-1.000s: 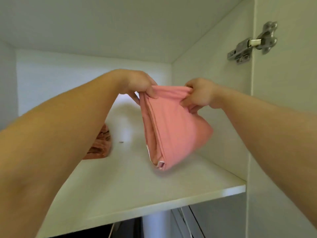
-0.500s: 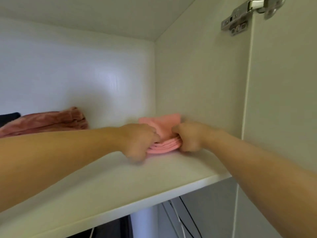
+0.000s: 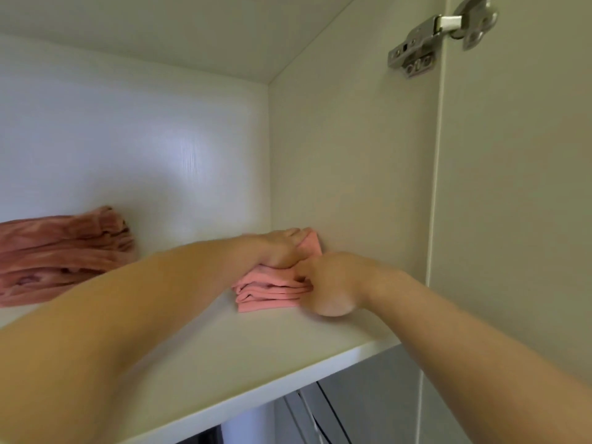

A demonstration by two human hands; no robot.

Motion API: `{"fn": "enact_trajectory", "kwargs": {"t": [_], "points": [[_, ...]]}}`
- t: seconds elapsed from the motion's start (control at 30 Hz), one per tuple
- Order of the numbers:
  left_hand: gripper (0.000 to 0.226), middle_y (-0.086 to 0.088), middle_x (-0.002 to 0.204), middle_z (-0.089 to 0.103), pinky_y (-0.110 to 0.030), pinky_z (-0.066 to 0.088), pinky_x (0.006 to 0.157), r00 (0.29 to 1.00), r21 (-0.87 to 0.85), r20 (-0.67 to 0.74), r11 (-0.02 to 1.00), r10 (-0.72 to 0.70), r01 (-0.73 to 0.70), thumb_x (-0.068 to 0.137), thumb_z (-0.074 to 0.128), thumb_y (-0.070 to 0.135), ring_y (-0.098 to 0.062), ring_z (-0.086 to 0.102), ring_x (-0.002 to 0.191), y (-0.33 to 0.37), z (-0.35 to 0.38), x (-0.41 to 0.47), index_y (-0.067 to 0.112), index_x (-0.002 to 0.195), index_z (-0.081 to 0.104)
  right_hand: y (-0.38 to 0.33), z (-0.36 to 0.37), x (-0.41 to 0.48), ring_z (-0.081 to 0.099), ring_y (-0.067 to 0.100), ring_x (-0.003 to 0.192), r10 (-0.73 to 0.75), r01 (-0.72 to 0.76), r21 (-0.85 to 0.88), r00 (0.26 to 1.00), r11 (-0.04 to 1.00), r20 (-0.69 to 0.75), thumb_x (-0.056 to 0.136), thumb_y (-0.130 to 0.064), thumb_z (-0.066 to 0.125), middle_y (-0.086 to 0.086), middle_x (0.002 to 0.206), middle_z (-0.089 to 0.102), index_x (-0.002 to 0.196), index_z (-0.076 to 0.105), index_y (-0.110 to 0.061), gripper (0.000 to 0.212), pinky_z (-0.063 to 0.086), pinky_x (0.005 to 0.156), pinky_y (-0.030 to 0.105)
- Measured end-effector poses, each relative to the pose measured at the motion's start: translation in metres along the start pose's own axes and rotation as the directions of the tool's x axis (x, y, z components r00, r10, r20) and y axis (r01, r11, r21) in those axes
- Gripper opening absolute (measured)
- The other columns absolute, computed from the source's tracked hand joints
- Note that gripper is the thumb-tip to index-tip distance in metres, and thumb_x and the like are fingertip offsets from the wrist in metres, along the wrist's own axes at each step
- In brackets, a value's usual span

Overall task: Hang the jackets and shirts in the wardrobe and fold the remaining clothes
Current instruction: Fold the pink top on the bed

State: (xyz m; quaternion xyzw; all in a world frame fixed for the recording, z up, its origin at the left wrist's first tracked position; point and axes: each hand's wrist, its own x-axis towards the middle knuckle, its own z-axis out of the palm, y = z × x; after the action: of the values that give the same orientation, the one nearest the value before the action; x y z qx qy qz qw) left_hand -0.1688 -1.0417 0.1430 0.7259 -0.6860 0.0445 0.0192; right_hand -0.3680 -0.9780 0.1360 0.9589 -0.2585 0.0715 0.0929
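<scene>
Cotton-like pink fabric, a smooth pink garment [image 3: 272,291] folded into a flat stack of several soft layers, lies on the wardrobe shelf [image 3: 256,347] close to its back right corner, just beside the side panel [image 3: 352,171]. In the view it sits near six o'clock of centre.

The left hand [image 3: 282,251] lies flat on top of the stack, fingers stretched out toward the corner and pressing the fabric down. The right hand [image 3: 326,283] is curled at the stack's three o'clock edge with the thumb over the top layers. It appears to pinch them, though its fingers are hidden behind the knuckles.

At nine o'clock of the pink stack, well apart from it, a dusty-rose garment [image 3: 64,251] with a plush, ribbed, velvety nap lies folded in a thicker, lumpier pile against the back panel [image 3: 128,139].

The shelf is a pale matte board with a square front edge. The back panel shows a fine vertical grain and a soft sheen. At one o'clock a metal hinge [image 3: 442,33] joins the side panel to the open door [image 3: 519,203].
</scene>
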Motion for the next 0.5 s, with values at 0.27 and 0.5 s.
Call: {"fn": "enact_trajectory", "kwargs": {"t": [0.27,0.5], "points": [[0.072,-0.006,0.17,0.014,-0.046,0.015,0.125,0.97,-0.063,0.102,0.972,-0.22,0.227,0.103,0.019,0.065,-0.029,0.021,0.155,-0.003,0.007,0.028,0.033,0.162,-0.006,0.001,0.008,0.004,0.059,0.027,0.096,0.064,-0.065,-0.013,0.995,0.998,-0.072,0.1,-0.028,0.042,0.012,0.121,0.067,0.098,0.066,-0.019,0.026,0.034,0.066,0.023],[0.059,0.0,0.169,0.019,-0.047,0.026,0.121,0.942,0.061,-0.334,0.996,-0.048,0.072,0.105,0.038,0.041,-0.027,0.03,0.15,0.007,0.009,0.004,0.025,0.16,0.027,0.0,0.011,0.007,0.059,0.031,0.116,0.147,-0.144,0.035,0.984,0.989,-0.099,0.103,-0.02,0.036,0.018,0.129,0.063,0.133,0.056,0.0,0.041,0.032,0.079,0.025]]}}
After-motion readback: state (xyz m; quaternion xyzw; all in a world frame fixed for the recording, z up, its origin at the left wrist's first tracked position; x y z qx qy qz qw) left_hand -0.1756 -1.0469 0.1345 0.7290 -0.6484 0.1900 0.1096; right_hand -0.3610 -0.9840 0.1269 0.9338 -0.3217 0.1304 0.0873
